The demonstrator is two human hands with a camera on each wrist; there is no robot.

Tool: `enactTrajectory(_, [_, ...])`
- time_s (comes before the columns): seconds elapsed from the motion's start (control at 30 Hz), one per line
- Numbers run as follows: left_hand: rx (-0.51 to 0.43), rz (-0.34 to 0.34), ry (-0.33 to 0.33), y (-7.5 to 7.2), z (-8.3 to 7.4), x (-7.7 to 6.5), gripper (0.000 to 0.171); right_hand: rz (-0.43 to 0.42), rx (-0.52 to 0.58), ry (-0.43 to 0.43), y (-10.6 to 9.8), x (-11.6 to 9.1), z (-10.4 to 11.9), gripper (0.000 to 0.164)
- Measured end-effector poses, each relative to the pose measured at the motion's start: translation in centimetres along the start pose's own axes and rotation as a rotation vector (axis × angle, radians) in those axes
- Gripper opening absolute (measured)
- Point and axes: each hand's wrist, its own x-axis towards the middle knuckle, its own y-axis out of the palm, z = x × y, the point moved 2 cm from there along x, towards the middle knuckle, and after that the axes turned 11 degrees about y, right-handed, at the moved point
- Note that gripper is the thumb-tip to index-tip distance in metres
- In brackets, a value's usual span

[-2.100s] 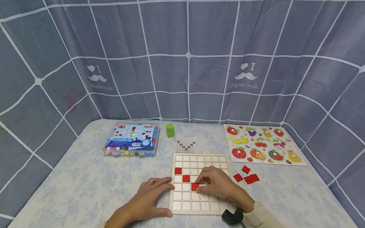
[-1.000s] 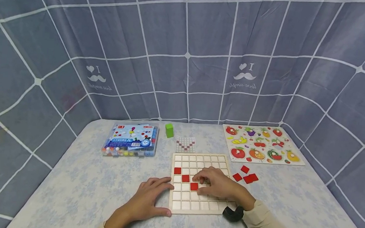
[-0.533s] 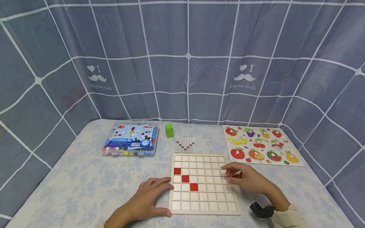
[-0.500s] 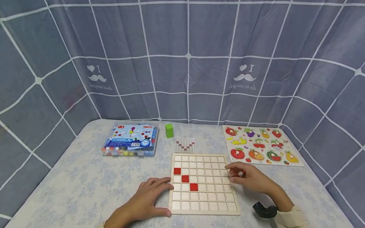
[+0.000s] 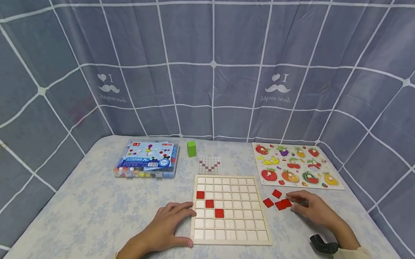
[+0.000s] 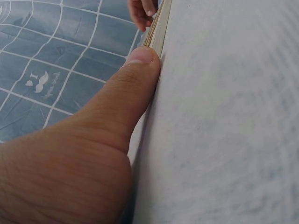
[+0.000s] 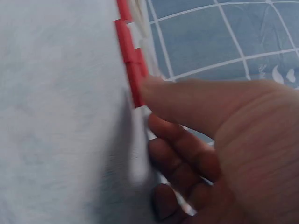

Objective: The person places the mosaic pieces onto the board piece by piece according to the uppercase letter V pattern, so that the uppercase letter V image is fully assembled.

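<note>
On the pale blue-flowered tablecloth (image 5: 113, 211), a square light-wood grid board (image 5: 236, 225) lies flat, its side edges running roughly away from the person. Three flat red square tiles (image 5: 209, 203) sit in its left part, forming a diagonal whose long axis descends from the far left edge towards the near middle. The left hand (image 5: 164, 228) rests against the board's left edge, fingers and thumb spread, the thumb by the near corner.

Right of the board lie more loose red square tiles (image 5: 268, 202), turned askew to its grid; two of them meet as a short strip (image 5: 283, 204), its long axis slanting far-right to near-left. At the strip's right end is the right hand (image 5: 312, 209), thumb and forefinger parted; whether the thumb touches a tile, I cannot tell. Beyond, a white fruit-picture puzzle board (image 5: 291, 182) lies flat, longer from left to right.
</note>
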Motion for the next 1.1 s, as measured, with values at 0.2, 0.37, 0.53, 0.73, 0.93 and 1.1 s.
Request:
enactTrajectory(0.2, [0.011, -0.003, -0.003, -0.2, 0.1, 0.1, 0.074, -0.094, -0.04, -0.031, 0.4, 0.1, -0.1, 0.034])
enactTrajectory(0.37, [0.004, -0.005, -0.006, -0.2, 0.1, -0.1, 0.074, -0.117, -0.043, -0.064, 0.8, 0.1, -0.3, 0.029])
enactTrajectory(0.53, [-0.001, -0.004, -0.007, -0.1, 0.1, -0.3, 0.073, -0.138, -0.045, -0.057, 1.2, 0.2, -0.8, 0.029])
enactTrajectory(0.73, [-0.001, -0.01, 0.002, -0.1, 0.1, -0.2, 0.073, -0.156, -0.042, -0.024, 1.4, 0.1, -0.8, 0.027])
enactTrajectory(0.93, [0.003, -0.012, 0.009, 0.1, 0.1, -0.1, 0.073, -0.156, -0.046, 0.009, 1.4, -0.1, -0.8, 0.028])
enactTrajectory(1.1, [-0.002, -0.011, 0.009, 0.2, 0.1, -0.1, 0.073, -0.16, -0.054, 0.007, 1.4, -0.1, -0.9, 0.027])
